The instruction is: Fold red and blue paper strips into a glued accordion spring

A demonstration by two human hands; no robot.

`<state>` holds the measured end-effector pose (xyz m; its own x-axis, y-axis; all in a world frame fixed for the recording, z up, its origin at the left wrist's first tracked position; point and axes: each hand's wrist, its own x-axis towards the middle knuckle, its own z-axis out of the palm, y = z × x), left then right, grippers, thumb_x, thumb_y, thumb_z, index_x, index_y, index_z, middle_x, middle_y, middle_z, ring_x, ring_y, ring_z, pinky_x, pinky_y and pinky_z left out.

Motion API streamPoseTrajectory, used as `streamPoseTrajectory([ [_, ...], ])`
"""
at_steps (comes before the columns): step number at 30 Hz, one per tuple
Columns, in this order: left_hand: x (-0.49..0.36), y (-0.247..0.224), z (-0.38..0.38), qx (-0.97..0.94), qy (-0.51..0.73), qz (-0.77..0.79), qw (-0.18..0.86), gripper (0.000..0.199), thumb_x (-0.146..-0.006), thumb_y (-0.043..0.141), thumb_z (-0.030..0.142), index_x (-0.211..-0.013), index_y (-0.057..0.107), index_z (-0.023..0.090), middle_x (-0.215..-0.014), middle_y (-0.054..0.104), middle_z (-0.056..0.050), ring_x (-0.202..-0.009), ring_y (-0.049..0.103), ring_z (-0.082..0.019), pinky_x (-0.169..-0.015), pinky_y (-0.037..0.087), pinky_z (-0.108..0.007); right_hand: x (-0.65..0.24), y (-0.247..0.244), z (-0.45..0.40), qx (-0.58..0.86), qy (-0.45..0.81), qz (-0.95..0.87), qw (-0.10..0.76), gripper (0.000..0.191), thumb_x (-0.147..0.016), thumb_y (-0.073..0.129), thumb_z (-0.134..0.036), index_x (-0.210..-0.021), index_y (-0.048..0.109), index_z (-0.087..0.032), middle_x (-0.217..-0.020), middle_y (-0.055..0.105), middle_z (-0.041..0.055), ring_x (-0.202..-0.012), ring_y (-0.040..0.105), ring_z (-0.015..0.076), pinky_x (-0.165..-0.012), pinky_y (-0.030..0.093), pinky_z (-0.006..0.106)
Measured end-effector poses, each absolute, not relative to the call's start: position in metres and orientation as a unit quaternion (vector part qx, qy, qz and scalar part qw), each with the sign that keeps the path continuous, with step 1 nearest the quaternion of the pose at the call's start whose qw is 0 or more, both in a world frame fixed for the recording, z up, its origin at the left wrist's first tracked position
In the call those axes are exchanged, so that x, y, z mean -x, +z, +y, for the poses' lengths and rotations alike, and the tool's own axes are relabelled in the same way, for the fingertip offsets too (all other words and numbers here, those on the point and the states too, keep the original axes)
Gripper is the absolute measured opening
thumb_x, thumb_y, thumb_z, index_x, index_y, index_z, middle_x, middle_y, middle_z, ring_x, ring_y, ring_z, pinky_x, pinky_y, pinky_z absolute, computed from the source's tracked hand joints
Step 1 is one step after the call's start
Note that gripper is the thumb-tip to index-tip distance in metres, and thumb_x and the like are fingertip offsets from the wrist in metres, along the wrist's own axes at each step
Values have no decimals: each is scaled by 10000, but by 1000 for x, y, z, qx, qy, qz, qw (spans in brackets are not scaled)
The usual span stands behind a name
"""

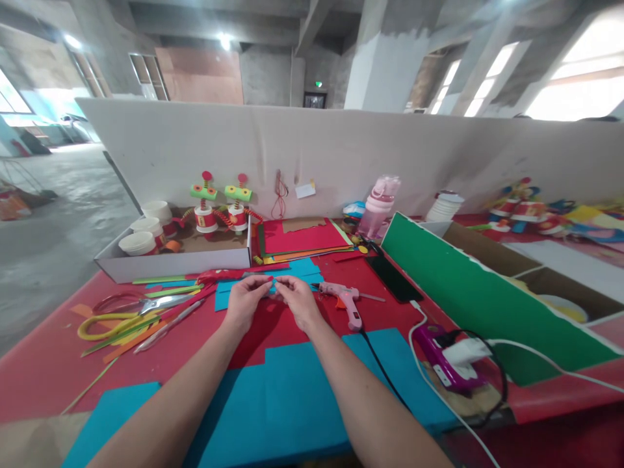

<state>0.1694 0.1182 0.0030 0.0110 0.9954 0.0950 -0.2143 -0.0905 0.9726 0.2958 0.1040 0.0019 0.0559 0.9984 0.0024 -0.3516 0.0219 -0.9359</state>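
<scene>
My left hand point(247, 299) and my right hand point(298, 300) meet over blue paper point(305, 268) at the middle of the red-covered table. Their fingertips are pinched close together around a small piece, partly red and partly blue, too small to name. Just right of my right hand lies a pink glue gun point(345, 300) on its side, its nozzle toward that hand. Left of my left hand are scissors with yellow and red handles point(110, 323), among coloured paper strips point(131, 338). Larger blue sheets point(297, 383) lie under my forearms.
A white tray point(180, 263) at the back left holds paper cups and two cup figures with green heads point(203, 192). Stacked coloured paper point(302, 239), a phone point(394, 278), a purple power strip point(448, 364), cables and a green-sided box point(478, 305) stand beyond and right.
</scene>
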Motion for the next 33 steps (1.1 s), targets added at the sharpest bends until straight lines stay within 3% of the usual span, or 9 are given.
streamPoseTrajectory([
  [4, -166, 3, 121, -558, 560, 424, 442, 208, -644, 755, 301, -791, 731, 156, -757, 706, -46, -702, 624, -170, -644, 487, -266, -299, 3, 104, 410, 579, -386, 590, 281, -609, 740, -349, -805, 660, -165, -720, 656, -11, -608, 607, 112, -686, 512, 277],
  [8, -162, 8, 121, -687, 532, 409, 279, 124, -733, 677, 269, -800, 737, 183, -769, 715, -49, -718, 641, -181, -679, 495, -288, -301, 3, 104, 419, 587, -375, 583, 256, -592, 745, -325, -776, 661, -166, -675, 633, -23, -597, 591, 104, -664, 505, 265],
  [15, -159, 14, 118, -808, 481, 334, 58, 186, -859, 549, 201, -916, 726, 199, -846, 702, -72, -802, 643, -176, -726, 520, -287, -303, 2, 105, 384, 611, -355, 595, 255, -558, 766, -320, -727, 653, -166, -658, 606, -28, -628, 570, 107, -713, 521, 301],
  [23, -155, 13, 119, -862, 417, 287, -39, 255, -887, 478, 153, -1043, 679, 166, -938, 679, -112, -874, 621, -202, -781, 528, -327, -306, 7, 104, 362, 639, -339, 589, 267, -546, 790, -321, -697, 640, -160, -648, 586, -28, -608, 548, 93, -742, 512, 310],
  [28, -155, 13, 119, -873, 396, 279, -60, 275, -892, 458, 144, -1084, 656, 152, -969, 673, -126, -895, 609, -215, -796, 525, -349, -307, 10, 101, 334, 652, -327, 598, 240, -561, 787, -291, -682, 630, -156, -615, 557, -42, -600, 521, 90, -795, 520, 348],
  [33, -157, 15, 118, -879, 378, 286, -61, 293, -902, 441, 162, -1105, 652, 153, -977, 670, -134, -906, 608, -223, -810, 520, -361, -305, 14, 100, 340, 653, -288, 612, 245, -603, 772, -337, -620, 607, -156, -563, 531, -45, -575, 495, 90, -755, 539, 340],
])
